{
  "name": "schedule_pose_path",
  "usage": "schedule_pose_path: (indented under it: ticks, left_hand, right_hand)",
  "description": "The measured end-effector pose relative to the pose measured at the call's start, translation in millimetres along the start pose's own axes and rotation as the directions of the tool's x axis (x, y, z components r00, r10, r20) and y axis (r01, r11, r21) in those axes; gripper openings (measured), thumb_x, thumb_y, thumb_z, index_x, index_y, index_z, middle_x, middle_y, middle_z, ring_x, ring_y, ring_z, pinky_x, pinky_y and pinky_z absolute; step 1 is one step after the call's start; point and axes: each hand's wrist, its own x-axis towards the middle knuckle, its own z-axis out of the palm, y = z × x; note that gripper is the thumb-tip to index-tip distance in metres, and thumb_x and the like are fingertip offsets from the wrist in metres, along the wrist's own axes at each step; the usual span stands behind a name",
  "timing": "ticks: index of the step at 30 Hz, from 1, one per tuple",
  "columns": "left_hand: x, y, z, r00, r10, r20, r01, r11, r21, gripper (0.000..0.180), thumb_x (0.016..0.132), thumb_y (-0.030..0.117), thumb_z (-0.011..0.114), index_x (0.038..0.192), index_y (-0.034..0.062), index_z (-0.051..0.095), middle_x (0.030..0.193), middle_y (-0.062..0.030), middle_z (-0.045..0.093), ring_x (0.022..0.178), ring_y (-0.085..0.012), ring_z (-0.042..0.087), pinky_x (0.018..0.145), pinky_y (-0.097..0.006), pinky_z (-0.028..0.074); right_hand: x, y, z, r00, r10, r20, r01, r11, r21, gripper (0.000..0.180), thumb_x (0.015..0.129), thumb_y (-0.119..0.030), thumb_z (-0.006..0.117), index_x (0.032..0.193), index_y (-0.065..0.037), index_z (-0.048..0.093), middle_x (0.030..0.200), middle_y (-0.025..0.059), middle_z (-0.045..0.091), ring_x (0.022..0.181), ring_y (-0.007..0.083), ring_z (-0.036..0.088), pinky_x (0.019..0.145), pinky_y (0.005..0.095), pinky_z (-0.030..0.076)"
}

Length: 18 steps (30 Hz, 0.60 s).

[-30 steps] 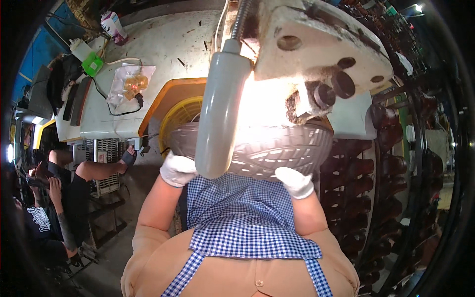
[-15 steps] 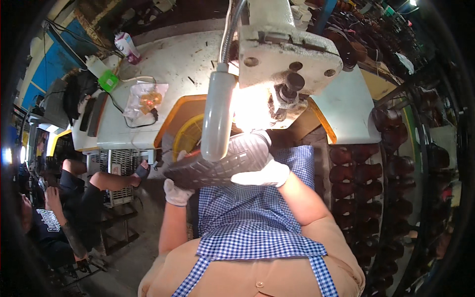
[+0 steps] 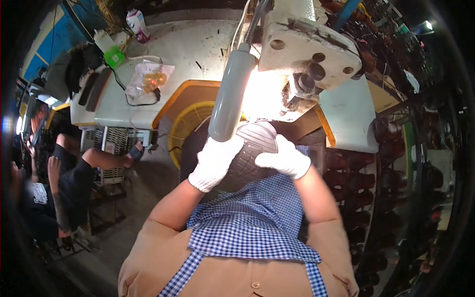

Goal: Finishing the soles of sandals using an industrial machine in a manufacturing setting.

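Observation:
A dark shoe (image 3: 248, 161) is turned with its treaded sole up, one end directly below the head of a white industrial machine (image 3: 309, 54). Gripping its left side is my white-gloved left hand (image 3: 213, 162). My right hand (image 3: 288, 157), in a white glove too, wraps the right side, its thumb pressed on the sole. A grey cylindrical lamp (image 3: 230, 94) hangs just above my left hand. Bright glare hides the spot where the shoe meets the machine, and the shoe's upper is out of sight beneath the sole.
A yellow round basket (image 3: 185, 128) sits in the white worktable's (image 3: 193, 57) cut-out. On the table lie a plastic bag (image 3: 148, 79), a green-and-white bottle (image 3: 110, 52) and a pink-and-white bottle (image 3: 137, 24). Racks of dark shoes (image 3: 349, 180) stand right. Another person (image 3: 47, 193) sits left.
The shoe has swung from lying crosswise to pointing towards the machine. My left hand has moved from its far left end up onto its side; my right hand has shifted slightly right.

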Motion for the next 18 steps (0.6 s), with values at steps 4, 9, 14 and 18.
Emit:
schedule_pose_path:
  ticks: [4, 9, 14, 18]
  left_hand:
    - [-2, -15, 6, 0.999, 0.039, -0.037, -0.034, 0.992, 0.123, 0.034, 0.094, 0.016, 0.052, 0.124, -0.0011, 0.055, 0.119, -0.0107, 0.058, 0.111, -0.0189, 0.054, 0.098, -0.032, 0.042]
    - [-8, -35, 11, 0.991, 0.027, -0.132, -0.034, 0.998, -0.052, 0.038, 0.094, 0.017, 0.053, 0.127, -0.0005, 0.051, 0.120, -0.0100, 0.057, 0.112, -0.0172, 0.053, 0.100, -0.032, 0.040]
    - [6, -27, 1, 0.989, 0.088, 0.115, -0.053, 0.960, -0.276, 0.048, 0.093, 0.022, 0.059, 0.133, 0.0014, 0.044, 0.122, -0.0112, 0.052, 0.116, -0.0184, 0.051, 0.099, -0.032, 0.041]
    - [12, 6, -3, 0.975, 0.146, 0.168, -0.139, 0.989, -0.054, 0.044, 0.090, 0.025, 0.062, 0.125, 0.0026, 0.050, 0.118, -0.0097, 0.055, 0.112, -0.0174, 0.054, 0.098, -0.032, 0.043]
  right_hand:
    - [8, 73, 86, 0.397, -0.473, -0.786, 0.521, 0.822, -0.231, 0.068, 0.092, -0.045, 0.056, 0.133, 0.007, 0.041, 0.125, 0.0194, 0.053, 0.115, 0.0303, 0.053, 0.100, 0.0395, 0.041]
    - [-10, 105, 102, 0.538, -0.208, -0.817, 0.524, 0.842, 0.130, 0.063, 0.087, -0.034, 0.065, 0.128, 0.008, 0.044, 0.116, 0.0189, 0.058, 0.101, 0.0272, 0.059, 0.092, 0.0370, 0.046]
    - [-22, 58, 54, 0.525, -0.526, -0.669, 0.529, 0.818, -0.227, 0.059, 0.080, -0.025, 0.072, 0.125, 0.004, 0.049, 0.116, 0.0158, 0.053, 0.105, 0.0266, 0.056, 0.092, 0.0374, 0.045]
    - [-27, 26, 18, 0.579, -0.714, -0.394, 0.431, 0.678, -0.595, 0.056, 0.074, -0.023, 0.078, 0.119, 0.003, 0.056, 0.112, 0.0181, 0.057, 0.104, 0.0321, 0.056, 0.094, 0.0403, 0.044]
